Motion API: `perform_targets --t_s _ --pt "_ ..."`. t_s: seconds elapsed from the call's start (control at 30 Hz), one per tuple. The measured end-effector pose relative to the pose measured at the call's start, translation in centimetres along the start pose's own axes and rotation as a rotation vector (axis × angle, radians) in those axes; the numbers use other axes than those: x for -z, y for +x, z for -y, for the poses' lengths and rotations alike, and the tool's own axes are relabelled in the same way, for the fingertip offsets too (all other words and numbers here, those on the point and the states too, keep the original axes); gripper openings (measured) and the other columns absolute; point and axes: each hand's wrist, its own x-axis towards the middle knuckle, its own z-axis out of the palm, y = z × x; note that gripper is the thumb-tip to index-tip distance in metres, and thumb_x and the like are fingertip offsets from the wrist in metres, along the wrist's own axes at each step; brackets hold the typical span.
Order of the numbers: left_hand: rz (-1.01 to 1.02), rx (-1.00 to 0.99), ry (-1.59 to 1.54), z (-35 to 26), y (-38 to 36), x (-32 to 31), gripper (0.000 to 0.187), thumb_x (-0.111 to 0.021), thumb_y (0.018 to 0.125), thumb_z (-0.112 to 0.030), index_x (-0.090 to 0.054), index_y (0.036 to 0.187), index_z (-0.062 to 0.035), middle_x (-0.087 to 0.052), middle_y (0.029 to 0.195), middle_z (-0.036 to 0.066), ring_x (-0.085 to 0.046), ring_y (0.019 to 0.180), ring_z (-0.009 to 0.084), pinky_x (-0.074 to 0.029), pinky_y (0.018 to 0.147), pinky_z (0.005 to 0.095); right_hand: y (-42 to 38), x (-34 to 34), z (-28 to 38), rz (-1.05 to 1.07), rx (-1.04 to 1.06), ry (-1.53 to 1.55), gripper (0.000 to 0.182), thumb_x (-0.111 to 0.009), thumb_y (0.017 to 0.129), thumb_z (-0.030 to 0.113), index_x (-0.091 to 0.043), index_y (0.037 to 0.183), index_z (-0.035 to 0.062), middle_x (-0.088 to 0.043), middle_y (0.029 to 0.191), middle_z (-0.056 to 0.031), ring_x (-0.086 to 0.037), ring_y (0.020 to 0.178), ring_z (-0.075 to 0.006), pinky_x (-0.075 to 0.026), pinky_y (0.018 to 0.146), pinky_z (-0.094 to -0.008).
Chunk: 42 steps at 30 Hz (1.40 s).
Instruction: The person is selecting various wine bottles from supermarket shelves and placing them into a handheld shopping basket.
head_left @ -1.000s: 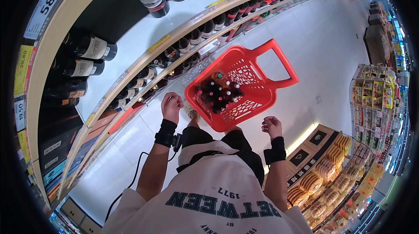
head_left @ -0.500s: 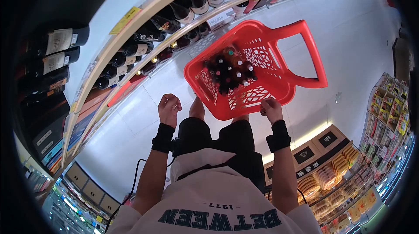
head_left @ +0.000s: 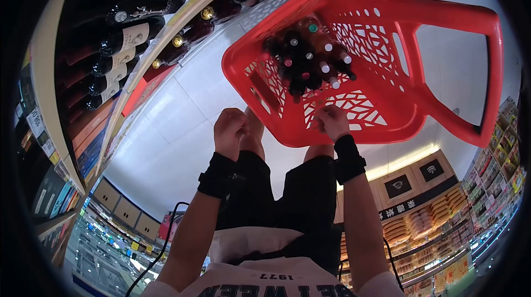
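A red plastic basket [head_left: 409, 128] with cut-out walls and a large handle stands in front of my knees. Several dark bottles [head_left: 301, 64] are upright inside it, their caps facing up. My left hand [head_left: 230, 128] is beside the basket's near left corner, its fingers curled; whatever they may hold is hidden. My right hand [head_left: 333, 121] is over the basket's near rim, below the bottles, with its fingers bent together. No object shows clearly in it. Each wrist wears a black band.
Curved shelves [head_left: 191, 12] of wine bottles [head_left: 119, 64] rise on the left and at the top. Pale tiled floor [head_left: 166, 131] lies beneath. Shelves of packaged food [head_left: 431, 219] stand at the lower right, and a thin black cable hangs beside my left arm.
The basket and its bottles look larger and closer. My right hand has moved from beside the basket's near rim to over it. My left hand is nearer the basket, its fingers more closed.
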Motion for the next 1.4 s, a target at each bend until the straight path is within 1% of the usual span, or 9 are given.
perform_targets --t_s 0.33,0.63,0.77,0.83,0.97,1.07,1.13,1.23,1.4 --pt "0.058 0.112 -0.006 3.4 3.1 -0.5 0.007 -0.054 0.091 -0.009 -0.055 0.097 -0.0060 -0.059 0.082 0.004 -0.055 0.075 0.0142 -0.044 0.069 0.0279 10.0 -6.8 -1.7 -0.060 -0.461 -0.144 0.051 -0.073 0.077 0.028 -0.056 0.112 -0.0043 -0.060 0.098 -0.0186 -0.069 0.075 -0.0287 -0.060 0.052 -0.0406" --pt "0.121 0.156 0.024 3.4 5.5 -0.3 0.010 -0.054 0.090 -0.006 -0.056 0.099 -0.0047 -0.061 0.084 0.006 -0.056 0.073 0.0147 -0.045 0.068 0.0282 19.4 -10.2 -6.9 0.022 -0.403 -0.403 0.064 -0.044 0.092 0.050 -0.054 0.122 -0.0057 -0.064 0.116 -0.0245 -0.072 0.074 -0.0335 -0.062 0.065 -0.0402" --pt "0.150 0.149 0.048 2.9 6.7 0.1 0.011 -0.054 0.092 -0.008 -0.056 0.102 -0.0058 -0.062 0.086 0.005 -0.057 0.074 0.0150 -0.046 0.069 0.0290 20.2 -11.4 -7.7 -0.067 -0.427 -0.312 0.056 -0.042 0.096 0.042 -0.053 0.125 -0.0043 -0.066 0.112 -0.0219 -0.072 0.081 -0.0347 -0.060 0.074 -0.0431" --pt "0.148 0.163 0.038 3.2 6.7 0.4 0.011 -0.054 0.092 -0.008 -0.056 0.102 -0.0056 -0.062 0.087 0.005 -0.057 0.073 0.0151 -0.046 0.069 0.0291 23.6 -12.2 -12.5 -0.010 -0.189 -0.808 0.050 -0.043 0.096 0.038 -0.054 0.125 -0.0020 -0.066 0.112 -0.0216 -0.072 0.083 -0.0349 -0.060 0.075 -0.0433" --pt "0.142 0.161 0.066 3.1 6.4 0.1 0.012 -0.054 0.092 -0.008 -0.056 0.103 -0.0056 -0.062 0.089 0.005 -0.057 0.073 0.0149 -0.045 0.069 0.0289 24.1 -12.2 -13.5 0.169 -0.039 -1.252 0.039 -0.046 0.096 0.030 -0.057 0.120 0.0012 -0.068 0.109 -0.0217 -0.070 0.094 -0.0345 -0.058 0.081 -0.0431" --pt "0.141 0.150 0.033 3.0 6.0 -0.2 0.012 -0.054 0.092 -0.008 -0.056 0.103 -0.0055 -0.062 0.089 0.005 -0.057 0.073 0.0143 -0.044 0.068 0.0283 28.0 -11.3 -18.9 0.334 -0.233 -1.153 0.033 -0.050 0.093 0.025 -0.063 0.112 0.0008 -0.069 0.106 -0.0214 -0.067 0.103 -0.0324 -0.057 0.081 -0.0428" --pt "0.175 0.151 0.003 3.0 5.8 -0.5 0.012 -0.054 0.092 -0.008 -0.056 0.104 -0.0053 -0.062 0.089 0.005 -0.057 0.074 0.0139 -0.044 0.067 0.0273 24.1 -11.9 -16.1 0.027 -0.297 -0.803 0.028 -0.054 0.090 0.023 -0.068 0.103 0.0015 -0.070 0.100 -0.0208 -0.068 0.101 -0.0312 -0.057 0.081 -0.0429" --pt "0.165 0.152 -0.015 3.2 5.7 -1.2 0.012 -0.054 0.090 -0.002 -0.057 0.102 -0.0029 -0.061 0.085 0.006 -0.057 0.075 0.0137 -0.045 0.067 0.0263 21.5 -11.8 -17.1 0.058 0.013 -1.091 0.015 -0.065 0.080 0.014 -0.072 0.088 0.0033 -0.071 0.088 -0.0210 -0.071 0.087 -0.0327 -0.058 0.077 -0.0441" --pt "0.171 0.121 0.151 4.6 6.8 -1.8 0.015 -0.057 0.087 0.001 -0.058 0.102 -0.0018 -0.062 0.087 0.006 -0.058 0.077 0.0136 -0.047 0.071 0.0273 14.1 -9.2 -9.1 0.209 -0.080 -1.087 0.016 -0.064 0.078 0.011 -0.071 0.088 0.0003 -0.069 0.097 -0.0231 -0.069 0.093 -0.0341 -0.058 0.075 -0.0451"
